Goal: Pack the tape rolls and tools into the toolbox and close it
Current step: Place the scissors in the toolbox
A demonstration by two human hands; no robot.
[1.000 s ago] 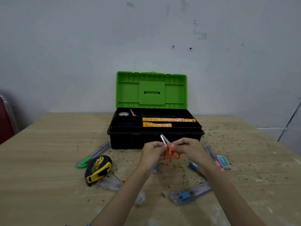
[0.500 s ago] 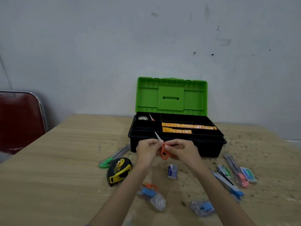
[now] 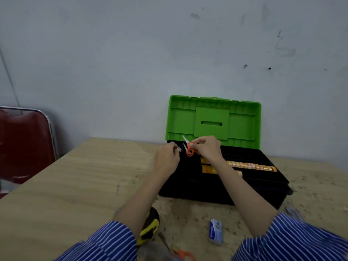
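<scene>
The right hand (image 3: 207, 147) pinches small orange scissors (image 3: 189, 149) over the back left part of the black toolbox (image 3: 226, 187). The white blades point up and to the left. The left hand (image 3: 166, 159) is curled just beside the scissors, over the left end of the box, but what it holds is too blurry to tell.

The green lid (image 3: 212, 121) stands open against the wall. Two rows of yellow-orange tape rolls (image 3: 250, 165) lie in the top tray.

On the wooden counter (image 3: 75, 185), near the person, lie a black and yellow tape measure (image 3: 149, 226), a small blue and white box (image 3: 215, 231) and another orange scissors handle (image 3: 183, 255). No writing can be read on anything.

The counter is pale and speckled. The wall (image 3: 131, 53) is grey with dark marks. A red chair (image 3: 24, 142) with a metal frame stands at the left. The sleeves (image 3: 293, 240) are blue with white stripes.
</scene>
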